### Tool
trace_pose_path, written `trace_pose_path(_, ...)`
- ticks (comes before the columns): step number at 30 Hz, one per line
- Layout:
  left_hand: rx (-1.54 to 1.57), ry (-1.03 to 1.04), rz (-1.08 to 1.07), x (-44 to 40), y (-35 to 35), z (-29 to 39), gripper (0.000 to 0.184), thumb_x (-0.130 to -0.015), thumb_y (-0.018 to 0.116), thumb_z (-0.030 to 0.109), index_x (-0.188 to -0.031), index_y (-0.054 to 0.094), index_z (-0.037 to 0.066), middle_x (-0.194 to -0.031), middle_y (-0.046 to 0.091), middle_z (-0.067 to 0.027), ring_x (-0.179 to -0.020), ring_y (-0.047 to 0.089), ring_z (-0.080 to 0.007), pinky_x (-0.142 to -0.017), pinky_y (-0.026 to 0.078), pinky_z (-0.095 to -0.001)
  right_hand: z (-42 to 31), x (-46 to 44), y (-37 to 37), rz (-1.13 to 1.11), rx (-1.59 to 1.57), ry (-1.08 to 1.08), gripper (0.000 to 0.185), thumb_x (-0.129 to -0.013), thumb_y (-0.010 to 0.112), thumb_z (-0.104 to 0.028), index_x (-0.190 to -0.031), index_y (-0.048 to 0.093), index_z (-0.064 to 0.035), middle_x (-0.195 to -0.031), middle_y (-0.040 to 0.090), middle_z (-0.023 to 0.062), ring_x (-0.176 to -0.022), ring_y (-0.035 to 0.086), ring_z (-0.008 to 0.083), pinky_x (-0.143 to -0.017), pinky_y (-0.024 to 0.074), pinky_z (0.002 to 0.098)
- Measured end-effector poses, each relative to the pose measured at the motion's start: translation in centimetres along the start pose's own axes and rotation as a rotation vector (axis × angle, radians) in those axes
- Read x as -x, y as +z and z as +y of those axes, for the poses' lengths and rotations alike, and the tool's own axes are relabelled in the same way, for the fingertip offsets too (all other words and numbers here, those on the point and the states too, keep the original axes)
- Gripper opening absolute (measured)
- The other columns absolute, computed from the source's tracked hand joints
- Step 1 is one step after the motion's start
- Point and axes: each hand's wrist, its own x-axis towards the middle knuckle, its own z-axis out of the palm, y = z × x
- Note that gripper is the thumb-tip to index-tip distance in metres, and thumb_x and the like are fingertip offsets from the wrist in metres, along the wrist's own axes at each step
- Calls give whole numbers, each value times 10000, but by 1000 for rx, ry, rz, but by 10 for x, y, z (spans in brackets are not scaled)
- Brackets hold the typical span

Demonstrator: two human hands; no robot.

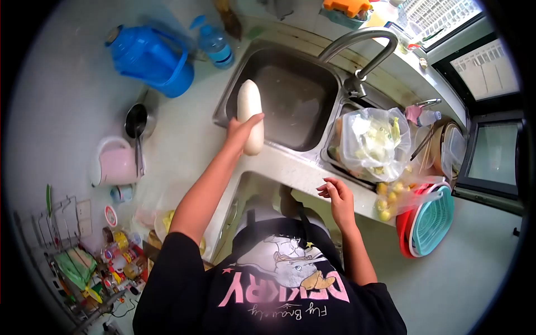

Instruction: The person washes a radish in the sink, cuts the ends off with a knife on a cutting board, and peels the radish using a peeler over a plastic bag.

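Observation:
My left hand (240,132) is wrapped round a thick white radish (250,103), held lengthwise over the near-left edge of the sink (298,106). The radish's rounded far end points toward the back of the counter. Loosely bent, with the fingers a little apart, my right hand (339,200) hangs by the counter's front edge and holds nothing. The sink basin looks wet, with a thin layer of water on its floor. A curved metal faucet (365,36) rises at its back right.
To the right, a plastic bag of leafy vegetables (373,139) covers a second basin, beside bagged small yellow fruits (391,198). Colored baskets (432,220) sit at the counter's right end. A blue thermos (148,58), a soap bottle (216,49) and a pink pitcher (118,162) stand left.

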Motion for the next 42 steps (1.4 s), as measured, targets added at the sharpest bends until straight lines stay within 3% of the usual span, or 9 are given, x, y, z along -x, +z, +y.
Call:
trace_pose_path(9, -788, -77, 495, -192, 102, -104, 821, -607, 860, 446, -1201, 517, -4, -1254, 560, -229, -1154, 553, -385, -959, 491, -438, -76, -81, -10, 25, 133, -23, 275, -1008, 513, -143, -1188, 605, 43, -915, 716, 99, -862, 649, 147, -820, 505, 292)
trace_pose_path(16, -915, -87, -419, -206, 98, -137, 1042, -572, 892, 440, -1410, 422, 35, -1405, 427, -197, -1227, 498, -361, -1031, 437, -424, -68, -112, -20, 81, 33, 118, 275, -1012, 503, -128, -1210, 596, 40, -946, 712, 106, -870, 637, 143, -832, 504, 289)
trace_pose_path(20, -923, 263, -240, -209, 77, -123, 1032, -608, 877, 455, -1462, 370, 174, -1508, 332, -177, -1436, 227, -352, -1149, 255, -504, -75, -125, -20, 83, 144, 91, 290, -1017, 494, -144, -1215, 587, 45, -944, 714, 108, -861, 658, 160, -804, 512, 294)
trace_pose_path(26, -884, 511, 35, -254, 9, -152, 506, -854, 703, 312, -1286, 556, 93, -1307, 546, -211, -1235, 515, -382, -1017, 443, -461, -81, -139, -33, 145, 177, 24, 276, -1011, 499, -146, -1195, 597, 35, -943, 720, 100, -868, 662, 158, -805, 506, 290)
trace_pose_path(29, -914, 199, 310, -236, 35, -122, 276, -939, 597, 261, -1122, 618, 55, -1071, 653, -227, -1019, 627, -405, -886, 503, -467, -99, -152, -35, 234, 333, -60, 259, -1007, 515, -149, -1177, 612, 21, -939, 723, 101, -883, 663, 170, -814, 503, 298)
trace_pose_path(31, -1015, 356, 211, -226, 65, -122, 467, -883, 668, 421, -1094, 602, 9, -1006, 655, -250, -943, 645, -413, -800, 521, -489, -104, -168, -37, 314, 416, -131, 253, -973, 549, -103, -1192, 612, 5, -1006, 684, 141, -886, 654, 224, -816, 497, 326)
trace_pose_path(33, -1393, 520, 499, -199, 92, -118, 671, -749, 772, 520, -1117, 591, -12, -1036, 652, -255, -950, 652, -396, -812, 531, -468, -119, -187, -39, 388, 686, -305, 302, -936, 583, -79, -1232, 591, -16, -1045, 619, 172, -895, 617, 294, -806, 486, 367)
trace_pose_path(36, -1452, 259, 372, -226, 87, -130, 838, -643, 831, 539, -1207, 571, -24, -1087, 655, -239, -987, 659, -363, -851, 535, -435, -124, -227, -40, 497, 912, -481, 351, -919, 627, -109, -1259, 562, -51, -990, 559, 186, -927, 566, 373, -805, 466, 442)
trace_pose_path(42, -180, -443, -263, -214, 74, -77, 652, -766, 745, 490, -1170, 591, 2, -1020, 682, -162, -898, 693, -294, -771, 570, -428, -93, -279, -33, 523, 1085, -368, 393, -941, 606, -352, -1095, 508, -4, -987, 608, 214, -894, 618, 406, -740, 516, 502)
